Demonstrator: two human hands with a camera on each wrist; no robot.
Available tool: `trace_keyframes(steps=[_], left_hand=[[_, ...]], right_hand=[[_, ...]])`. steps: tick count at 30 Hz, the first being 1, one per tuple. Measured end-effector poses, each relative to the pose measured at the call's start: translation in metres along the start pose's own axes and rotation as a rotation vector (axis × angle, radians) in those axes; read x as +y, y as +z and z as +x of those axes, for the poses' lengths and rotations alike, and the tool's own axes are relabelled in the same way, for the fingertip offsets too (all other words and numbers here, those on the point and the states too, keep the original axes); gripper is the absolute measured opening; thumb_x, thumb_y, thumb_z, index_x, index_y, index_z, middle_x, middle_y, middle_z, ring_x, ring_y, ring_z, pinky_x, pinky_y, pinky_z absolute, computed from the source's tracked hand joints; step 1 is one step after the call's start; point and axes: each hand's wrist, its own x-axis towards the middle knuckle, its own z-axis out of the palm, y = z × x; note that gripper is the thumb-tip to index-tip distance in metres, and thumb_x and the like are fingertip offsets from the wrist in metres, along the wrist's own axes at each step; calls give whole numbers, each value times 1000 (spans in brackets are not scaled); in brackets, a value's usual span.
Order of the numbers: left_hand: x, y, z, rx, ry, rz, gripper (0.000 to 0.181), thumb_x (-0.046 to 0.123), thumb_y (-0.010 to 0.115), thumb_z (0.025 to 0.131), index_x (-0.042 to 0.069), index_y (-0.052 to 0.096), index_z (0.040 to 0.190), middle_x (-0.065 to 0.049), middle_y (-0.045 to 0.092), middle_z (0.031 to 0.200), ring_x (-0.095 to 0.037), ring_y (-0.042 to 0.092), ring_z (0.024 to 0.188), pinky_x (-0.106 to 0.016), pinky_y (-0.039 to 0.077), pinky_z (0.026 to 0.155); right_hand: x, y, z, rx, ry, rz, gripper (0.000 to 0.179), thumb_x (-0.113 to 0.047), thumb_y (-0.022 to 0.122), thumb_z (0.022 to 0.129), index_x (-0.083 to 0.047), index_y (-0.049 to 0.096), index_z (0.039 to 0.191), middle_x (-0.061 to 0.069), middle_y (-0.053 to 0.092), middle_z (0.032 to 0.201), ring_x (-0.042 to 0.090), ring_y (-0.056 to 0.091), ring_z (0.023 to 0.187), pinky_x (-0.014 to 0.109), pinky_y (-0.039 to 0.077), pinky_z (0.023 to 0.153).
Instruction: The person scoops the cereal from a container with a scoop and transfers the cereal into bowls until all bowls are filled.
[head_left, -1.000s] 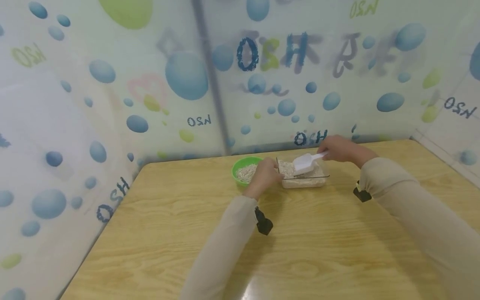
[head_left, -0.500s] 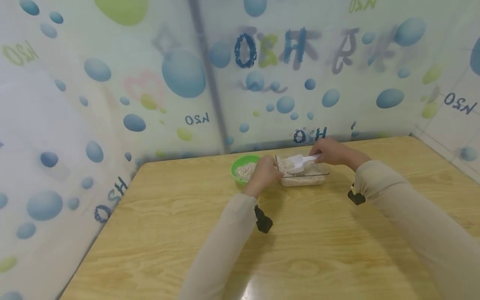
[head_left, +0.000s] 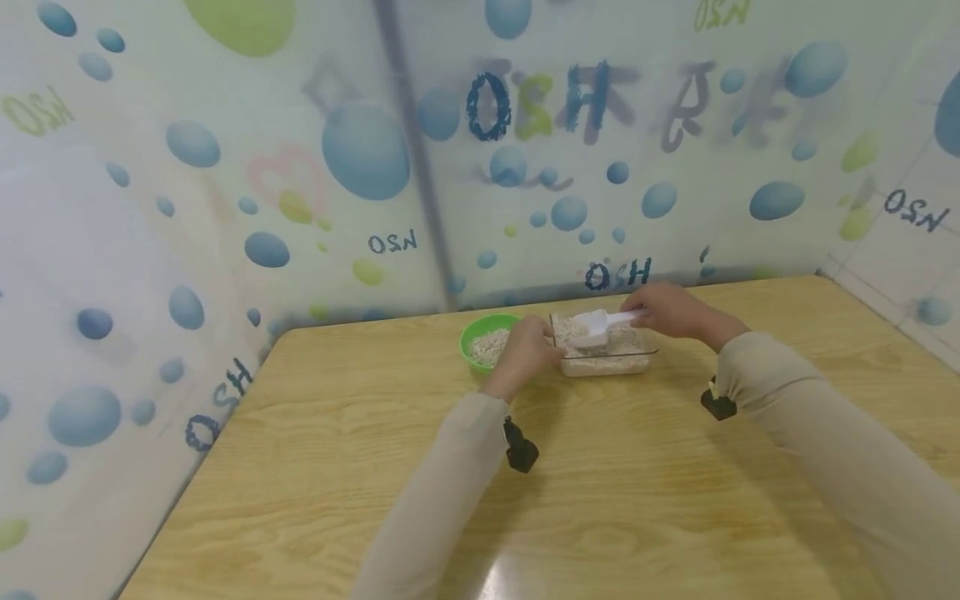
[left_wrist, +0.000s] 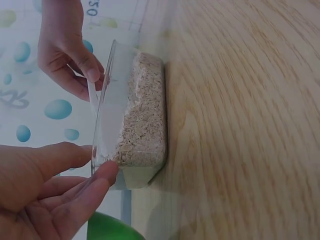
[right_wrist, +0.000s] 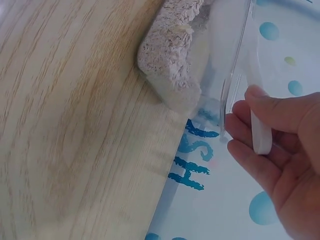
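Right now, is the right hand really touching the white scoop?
Touching. The right wrist view shows it: the right hand holds the white scoop by its end, thumb resting against it.

Green bowl [head_left: 489, 322], white scoop [head_left: 597, 327], yellowish woodgrain table [head_left: 337, 442], blue-spotted wall [head_left: 480, 208].

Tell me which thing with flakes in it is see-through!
The rectangular box, its rim pinched by the left hand; the other, a round bowl, is green.
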Motion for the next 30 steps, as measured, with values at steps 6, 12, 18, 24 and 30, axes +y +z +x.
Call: trace_keyframes(steps=[6,12,18,24,30], left_hand=[[-3,-2,-3,8,31,-11,55,8,67,83,13,19,58,4,18,50,-8,23,41,-20,22,41],[-5,0,-2,0,16,-14,51,10,67,83,12,23,57,4,22,49,-8,24,43,-20,23,42],[-6,1,-1,14,3,-27,28,10,67,83,7,49,62,4,39,49,-7,36,44,-20,28,41],[-9,1,-1,17,-5,-35,10,10,67,83,0,69,87,-3,59,61,-9,45,48,-20,35,43],[-9,-3,-4,19,14,-22,26,9,64,85,-2,65,109,-12,67,98,-13,63,72,-23,49,60]], right_hand=[[-1,-5,-3,28,-2,11,19,0,61,85,9,64,101,21,64,97,38,58,92,50,45,80],[3,-7,-9,45,26,14,22,0,61,84,10,63,104,22,63,99,38,57,93,50,45,80],[6,-6,-15,57,51,73,26,0,59,86,12,60,109,26,61,105,40,57,96,50,45,80],[5,-6,-20,69,58,74,27,0,58,87,12,59,111,26,60,107,41,56,98,51,45,82],[-1,-11,-32,107,68,44,27,-2,59,87,11,60,110,26,60,106,41,55,99,52,44,82]])
